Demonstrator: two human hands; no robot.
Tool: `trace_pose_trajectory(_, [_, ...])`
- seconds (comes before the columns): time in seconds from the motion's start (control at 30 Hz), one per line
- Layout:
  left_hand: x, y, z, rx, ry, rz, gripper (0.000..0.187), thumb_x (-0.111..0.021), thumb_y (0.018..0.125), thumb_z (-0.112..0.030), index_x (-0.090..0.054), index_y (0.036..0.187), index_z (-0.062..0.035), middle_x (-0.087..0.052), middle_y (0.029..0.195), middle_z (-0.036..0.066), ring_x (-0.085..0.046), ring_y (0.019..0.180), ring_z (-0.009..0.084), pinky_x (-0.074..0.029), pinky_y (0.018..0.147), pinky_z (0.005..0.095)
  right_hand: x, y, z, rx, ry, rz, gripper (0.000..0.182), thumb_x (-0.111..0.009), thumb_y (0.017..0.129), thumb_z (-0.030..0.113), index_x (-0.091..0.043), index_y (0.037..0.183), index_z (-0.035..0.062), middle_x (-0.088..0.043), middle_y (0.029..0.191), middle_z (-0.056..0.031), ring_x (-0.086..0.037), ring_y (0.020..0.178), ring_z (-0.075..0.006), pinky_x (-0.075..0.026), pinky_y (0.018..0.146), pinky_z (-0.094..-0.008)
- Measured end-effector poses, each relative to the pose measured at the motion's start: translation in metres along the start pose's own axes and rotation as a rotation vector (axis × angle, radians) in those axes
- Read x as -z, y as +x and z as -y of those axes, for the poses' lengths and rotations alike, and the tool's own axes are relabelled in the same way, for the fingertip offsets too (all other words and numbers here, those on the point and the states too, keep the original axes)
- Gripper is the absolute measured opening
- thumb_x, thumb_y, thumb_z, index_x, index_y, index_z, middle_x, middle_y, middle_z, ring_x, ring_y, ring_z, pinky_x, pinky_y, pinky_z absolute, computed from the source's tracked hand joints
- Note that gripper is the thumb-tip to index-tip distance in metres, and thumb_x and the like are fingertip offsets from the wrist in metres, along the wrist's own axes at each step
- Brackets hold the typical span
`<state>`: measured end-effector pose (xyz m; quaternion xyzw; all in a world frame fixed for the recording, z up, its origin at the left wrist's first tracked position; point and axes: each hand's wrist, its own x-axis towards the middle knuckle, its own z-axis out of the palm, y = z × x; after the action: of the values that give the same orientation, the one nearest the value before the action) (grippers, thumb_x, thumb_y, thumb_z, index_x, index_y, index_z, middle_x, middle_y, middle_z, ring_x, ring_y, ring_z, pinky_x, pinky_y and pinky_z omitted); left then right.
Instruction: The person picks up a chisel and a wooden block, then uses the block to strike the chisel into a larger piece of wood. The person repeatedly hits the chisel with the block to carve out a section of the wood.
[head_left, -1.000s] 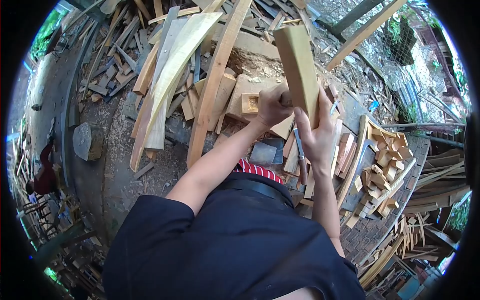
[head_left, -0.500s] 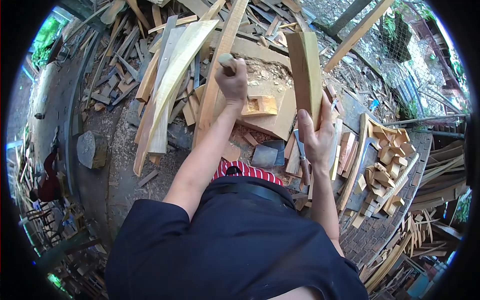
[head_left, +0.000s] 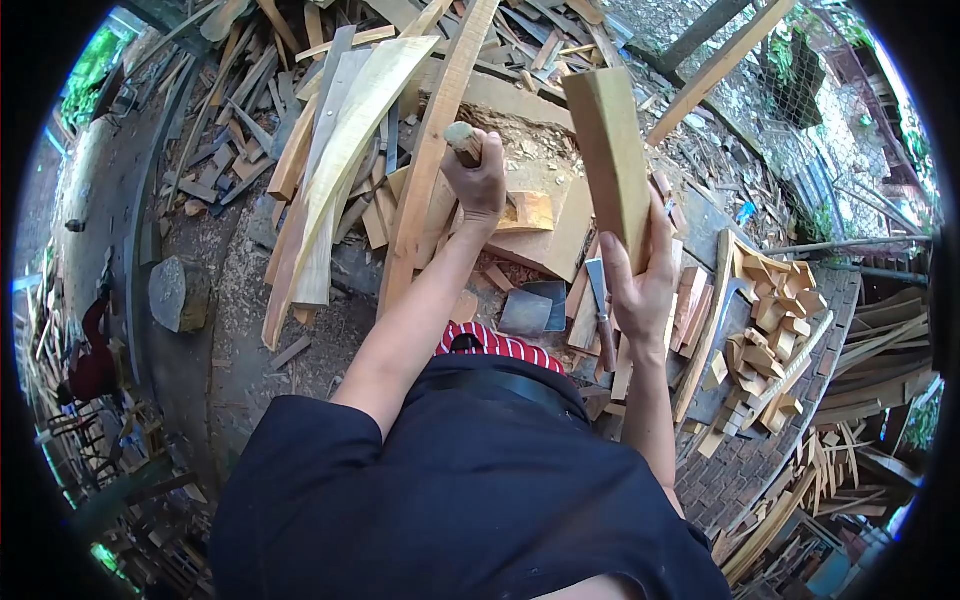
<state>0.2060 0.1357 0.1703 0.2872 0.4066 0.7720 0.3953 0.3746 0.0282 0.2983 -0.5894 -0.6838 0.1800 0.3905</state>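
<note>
My left hand (head_left: 476,185) is closed in a fist around the round wooden handle of a chisel (head_left: 463,140); its blade is hidden beneath the fist. Just under and beside that hand lies a small pale wooden workpiece (head_left: 528,212) with a cut recess, partly covered by the hand. It rests on a thick wooden block (head_left: 563,232) strewn with chips. My right hand (head_left: 641,290) grips the lower end of a long squared wooden block (head_left: 612,165), raised and leaning slightly left. Below it, a second wood-handled blade (head_left: 606,335) lies among offcuts.
A pile of small cut wooden pieces (head_left: 770,335) sits at the right. Long planks (head_left: 345,180) lean at the left, near a stump (head_left: 180,294). Dark metal plates (head_left: 527,312) lie before my waist. Scrap wood covers the far ground. Another person (head_left: 95,355) is at the far left.
My left hand and the chisel have shifted slightly right and down, covering more of the workpiece. The top of the raised wooden block has tipped a little left.
</note>
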Motion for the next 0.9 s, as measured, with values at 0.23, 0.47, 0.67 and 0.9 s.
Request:
trace_pose_trajectory(0.23, [0.000, -0.001, 0.008, -0.053, 0.082, 0.000, 0.010, -0.057, 0.088, -0.003, -0.049, 0.083, -0.0066, -0.045, 0.058, -0.001, -0.043, 0.044, 0.0073, -0.035, 0.040, 0.0234, 0.000, 0.015, 0.003, -0.050, 0.090, -0.024, 0.066, -0.068, 0.087, 0.029, -0.040, 0.142, 0.0043, -0.064, 0.117, -0.0202, -0.065, 0.104, -0.0279, -0.049, 0.091, -0.0379])
trace_pose_trajectory(0.47, [-0.004, -0.012, 0.021, -0.091, 0.184, 0.016, 0.011, -0.060, 0.089, -0.007, -0.053, 0.082, -0.0063, -0.052, 0.060, -0.001, -0.049, 0.047, 0.0068, -0.040, 0.042, 0.0228, -0.011, 0.033, 0.019, -0.041, 0.360, -0.022, 0.063, -0.066, 0.088, 0.025, -0.040, 0.140, -0.0004, -0.058, 0.116, -0.0153, -0.058, 0.102, -0.0222, -0.045, 0.092, -0.0334])
trace_pose_trajectory(0.67, [-0.025, -0.025, 0.001, -0.383, 0.368, 0.158, 0.015, -0.070, 0.079, -0.011, -0.057, 0.083, -0.0027, -0.059, 0.063, 0.004, -0.058, 0.054, 0.0122, -0.044, 0.051, 0.0278, -0.018, 0.031, 0.006, -0.056, 0.329, 0.159, 0.068, -0.067, 0.086, 0.023, -0.037, 0.143, 0.0020, -0.055, 0.131, -0.0229, -0.060, 0.113, -0.0280, -0.047, 0.093, -0.0364])
trace_pose_trajectory(0.9, [-0.007, -0.028, 0.009, -0.244, 0.476, 0.150, 0.017, -0.071, 0.076, -0.004, -0.060, 0.089, -0.0037, -0.059, 0.064, 0.002, -0.057, 0.056, 0.0109, -0.045, 0.052, 0.0275, -0.023, 0.043, 0.016, 0.194, 0.324, 0.036, 0.072, -0.066, 0.086, 0.036, -0.036, 0.146, 0.0115, -0.067, 0.105, -0.0266, -0.069, 0.093, -0.0353, -0.054, 0.082, -0.0399])
